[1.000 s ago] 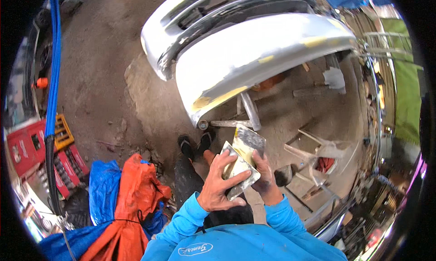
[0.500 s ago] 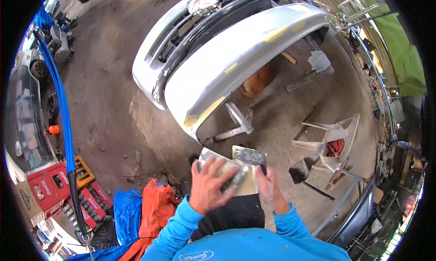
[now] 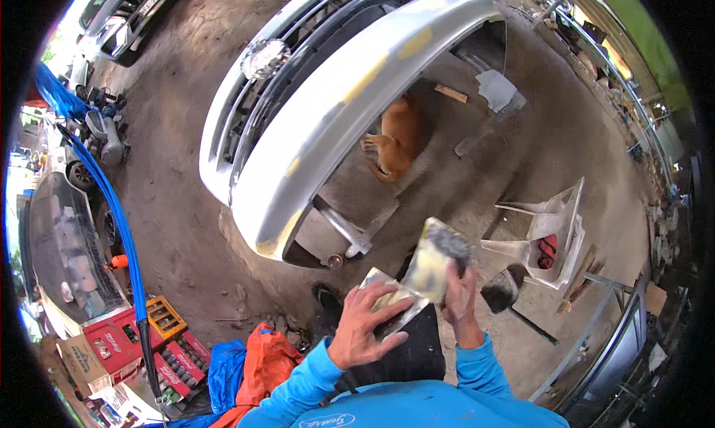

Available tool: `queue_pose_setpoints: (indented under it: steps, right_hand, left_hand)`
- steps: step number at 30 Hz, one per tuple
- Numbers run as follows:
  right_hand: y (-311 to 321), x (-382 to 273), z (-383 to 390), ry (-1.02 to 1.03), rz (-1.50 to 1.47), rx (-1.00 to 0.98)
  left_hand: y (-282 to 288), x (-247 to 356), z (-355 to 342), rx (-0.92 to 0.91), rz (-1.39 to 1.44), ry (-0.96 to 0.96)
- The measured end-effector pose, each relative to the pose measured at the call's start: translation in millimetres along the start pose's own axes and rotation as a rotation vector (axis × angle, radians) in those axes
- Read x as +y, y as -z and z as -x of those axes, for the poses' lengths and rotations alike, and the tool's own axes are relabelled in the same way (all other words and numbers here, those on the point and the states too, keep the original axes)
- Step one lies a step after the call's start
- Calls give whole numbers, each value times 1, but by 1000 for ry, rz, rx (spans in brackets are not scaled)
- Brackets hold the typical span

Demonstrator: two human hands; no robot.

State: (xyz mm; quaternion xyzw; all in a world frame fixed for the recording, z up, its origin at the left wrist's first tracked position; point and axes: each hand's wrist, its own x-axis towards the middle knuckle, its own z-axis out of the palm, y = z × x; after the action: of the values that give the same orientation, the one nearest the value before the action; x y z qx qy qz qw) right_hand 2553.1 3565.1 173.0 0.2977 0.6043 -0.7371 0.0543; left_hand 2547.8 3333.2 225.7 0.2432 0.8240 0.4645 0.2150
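Observation:
My left hand (image 3: 366, 325) is closed over a pale, flat rectangular piece (image 3: 395, 322) with grey smears, its fingers lying across the top. Just to the right, my right hand (image 3: 462, 303) grips a second flat pale piece (image 3: 430, 270) by its near right edge, thumb and fingers on either side. That piece is tilted up and bears a dark grey patch at its far end. Near each other, the two pieces meet or overlap at a corner. Ahead stands a silver-white car bumper (image 3: 328, 122) with yellowish filler patches along its edge.
A tan dog (image 3: 402, 141) lies beyond the bumper's near edge. To the right are an overturned white plastic chair (image 3: 555, 234) and a black dustpan (image 3: 503, 288) with a handle. Orange sheeting (image 3: 267, 365), blue sheeting (image 3: 225, 372) and bottle crates (image 3: 112, 346) stand at the left.
The right hand's piece has been raised and tilted away from the left one, having lain partly behind it. My view has shifted, showing more of the dog and a parked vehicle.

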Motion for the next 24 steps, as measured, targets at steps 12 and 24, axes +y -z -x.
queue_pose_setpoints:
  steps: [12, 24]
  right_hand:
    - [150, -100, -38, -313, -756, -8]
    - [132, -167, -74, 136, 585, 22]
  left_hand:
    - [-58, 91, -133, 57, -144, -56]
    - [-51, 159, -184, 73, -396, 8]
